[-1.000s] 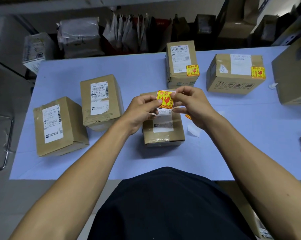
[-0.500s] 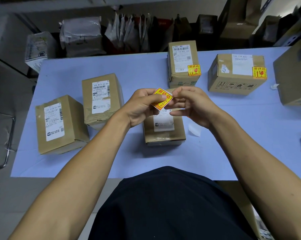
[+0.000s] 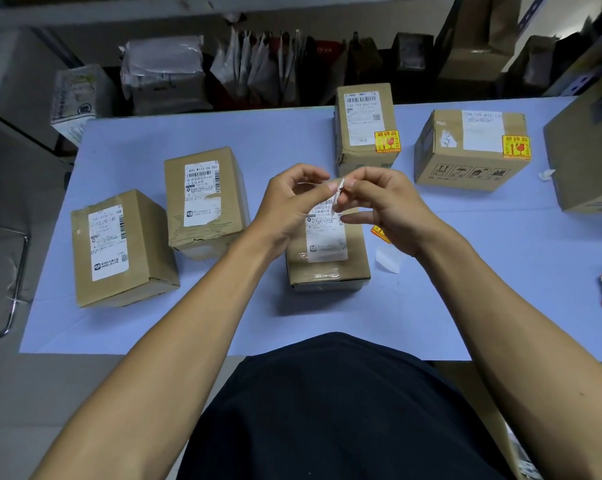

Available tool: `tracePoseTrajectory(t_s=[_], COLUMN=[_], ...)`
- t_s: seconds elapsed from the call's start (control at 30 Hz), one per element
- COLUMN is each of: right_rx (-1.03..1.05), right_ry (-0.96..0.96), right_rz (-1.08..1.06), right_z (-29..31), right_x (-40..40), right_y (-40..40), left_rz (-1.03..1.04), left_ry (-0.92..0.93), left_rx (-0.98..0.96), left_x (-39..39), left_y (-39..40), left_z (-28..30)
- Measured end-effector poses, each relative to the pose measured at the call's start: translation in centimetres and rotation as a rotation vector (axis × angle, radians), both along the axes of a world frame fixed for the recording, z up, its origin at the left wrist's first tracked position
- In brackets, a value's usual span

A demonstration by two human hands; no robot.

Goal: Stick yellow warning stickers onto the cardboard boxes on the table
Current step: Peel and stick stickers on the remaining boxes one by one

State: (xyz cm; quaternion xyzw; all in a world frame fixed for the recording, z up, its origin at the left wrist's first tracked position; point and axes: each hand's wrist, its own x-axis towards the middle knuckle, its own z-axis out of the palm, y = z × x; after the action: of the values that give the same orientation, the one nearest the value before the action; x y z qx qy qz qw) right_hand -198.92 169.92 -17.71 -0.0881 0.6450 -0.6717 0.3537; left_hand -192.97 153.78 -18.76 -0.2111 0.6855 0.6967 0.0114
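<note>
On the pale blue table (image 3: 223, 140), above the middle cardboard box (image 3: 327, 258), both hands (image 3: 337, 199) pinch one sticker (image 3: 337, 194). A moment ago its yellow face showed; now it is edge-on, white, probably being peeled for this unlabelled box.

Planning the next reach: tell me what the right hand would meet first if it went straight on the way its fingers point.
The right hand points left, pinching the sticker, seen edge-on. Beyond it comes the left hand, whose fingers hold the same sticker. Depth unclear.
</note>
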Motion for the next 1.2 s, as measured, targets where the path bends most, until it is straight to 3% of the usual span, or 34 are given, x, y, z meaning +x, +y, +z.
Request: tracePoseTrajectory(t_s=[0.23,0.47,0.77,1.0,1.2], right_rx=[0.115,0.149,0.446,0.602,0.74], right_ry=[0.136,0.123,-0.099,-0.295,-0.272], right_rz=[0.003,-0.014,-0.194,-0.269,-0.232], right_z=[-0.4,-1.3,-6.1,-11.2,-12.9], right_x=[0.5,0.7,-0.2,0.5,1.0], right_y=[0.3,1.8,7.4,11.9,13.2], left_rz=[-0.018,0.021,0.287,0.348,0.34], left_ry=[0.006,-0.051,-0.159,-0.215,-0.242], left_rx=[0.07,0.035,0.112,0.108,0.091], left_x=[0.6,0.3,-0.5,0.1,0.4], left_y=[1.2,2.6,3.5,3.1,3.5], left_z=[0.1,-0.6,-2.3,-3.2,-3.5])
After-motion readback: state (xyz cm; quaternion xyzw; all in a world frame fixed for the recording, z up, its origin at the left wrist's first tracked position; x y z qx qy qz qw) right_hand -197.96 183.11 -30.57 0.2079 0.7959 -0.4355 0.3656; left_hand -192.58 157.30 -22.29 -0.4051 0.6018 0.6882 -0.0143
